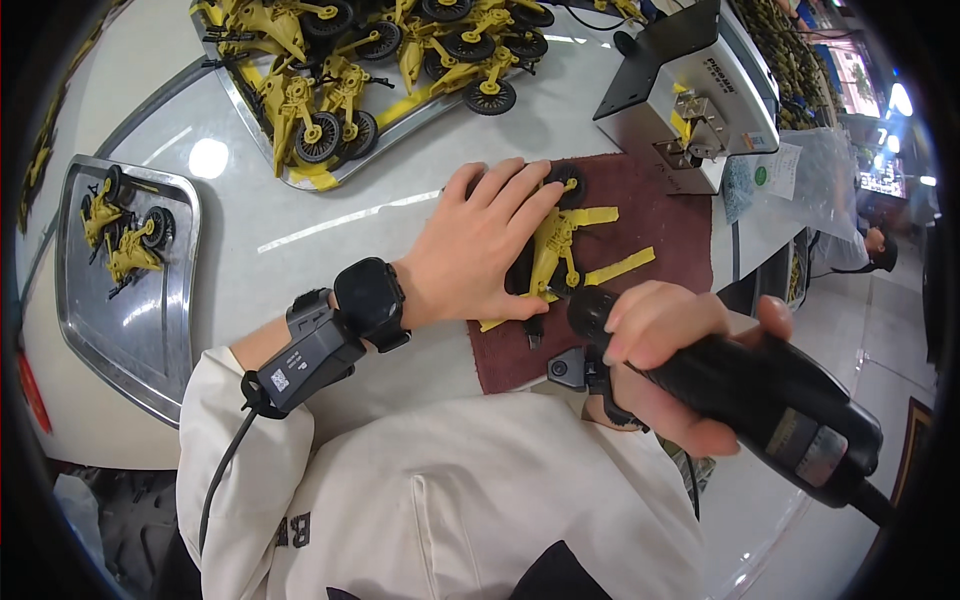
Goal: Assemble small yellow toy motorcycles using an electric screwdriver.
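Note:
A small yellow toy motorcycle [549, 252] with black wheels lies on a dark red cloth [670, 225]. My left hand [480, 240] holds it down from its left side, fingertips near the upper wheel and thumb at the lower end; the palm hides part of the toy. In my right hand [665, 345] is a black electric screwdriver [770, 400], its cord running off to the lower right. The fingers wrap round its body. Its nose points at the lower end of the toy, but I cannot tell whether the tip touches. Yellow tape strips [620, 266] lie on the cloth beside the toy.
A metal tray [285, 165] heaped with yellow toy motorcycles stands at the back. Another metal tray [130, 330] at the left holds two more. A screw-feeder-like metal box [690, 110] stands at the back right, beside a clear plastic bag [815, 180]. A person [870, 248] is farther right.

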`<state>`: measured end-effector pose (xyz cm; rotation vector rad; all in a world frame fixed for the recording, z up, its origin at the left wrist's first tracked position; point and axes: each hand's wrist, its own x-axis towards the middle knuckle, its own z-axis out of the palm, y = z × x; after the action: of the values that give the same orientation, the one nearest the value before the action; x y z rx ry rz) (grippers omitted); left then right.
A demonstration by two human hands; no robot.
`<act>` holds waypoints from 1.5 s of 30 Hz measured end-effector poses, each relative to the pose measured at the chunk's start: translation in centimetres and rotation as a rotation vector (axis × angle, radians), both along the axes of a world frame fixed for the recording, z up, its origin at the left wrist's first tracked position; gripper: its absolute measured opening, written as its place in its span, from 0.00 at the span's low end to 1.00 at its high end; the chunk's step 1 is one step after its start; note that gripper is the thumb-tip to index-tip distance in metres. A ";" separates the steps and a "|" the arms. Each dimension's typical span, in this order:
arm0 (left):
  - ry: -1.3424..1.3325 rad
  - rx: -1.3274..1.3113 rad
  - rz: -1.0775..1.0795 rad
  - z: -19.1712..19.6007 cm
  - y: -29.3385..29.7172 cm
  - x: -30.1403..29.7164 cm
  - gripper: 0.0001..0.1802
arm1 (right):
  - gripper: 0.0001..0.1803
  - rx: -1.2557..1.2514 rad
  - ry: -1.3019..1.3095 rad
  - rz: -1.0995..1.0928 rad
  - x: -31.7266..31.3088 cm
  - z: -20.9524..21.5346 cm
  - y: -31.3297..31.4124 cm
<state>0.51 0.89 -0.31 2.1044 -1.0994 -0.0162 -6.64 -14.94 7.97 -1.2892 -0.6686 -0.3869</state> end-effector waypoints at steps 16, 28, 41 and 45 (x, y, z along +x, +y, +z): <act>0.013 0.019 -0.011 0.5 0.0 -0.1 0.53 | 0.44 -0.052 0.126 0.021 -0.9 0.8 -1.5; 0.015 0.025 0.005 0.0 0.1 -0.4 0.52 | 0.44 0.001 0.098 0.015 -0.5 -0.1 -0.4; 0.033 0.012 -0.024 -0.1 0.0 0.2 0.53 | 0.38 -0.163 0.056 -0.168 1.1 -1.2 1.0; 0.021 -0.011 -0.002 -0.1 0.4 0.2 0.53 | 0.33 -0.168 0.006 -0.072 1.3 -1.4 1.2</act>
<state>0.69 1.27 -0.41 2.0886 -1.0867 -0.0329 -5.32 -13.75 6.56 -1.4768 -0.6614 -0.3918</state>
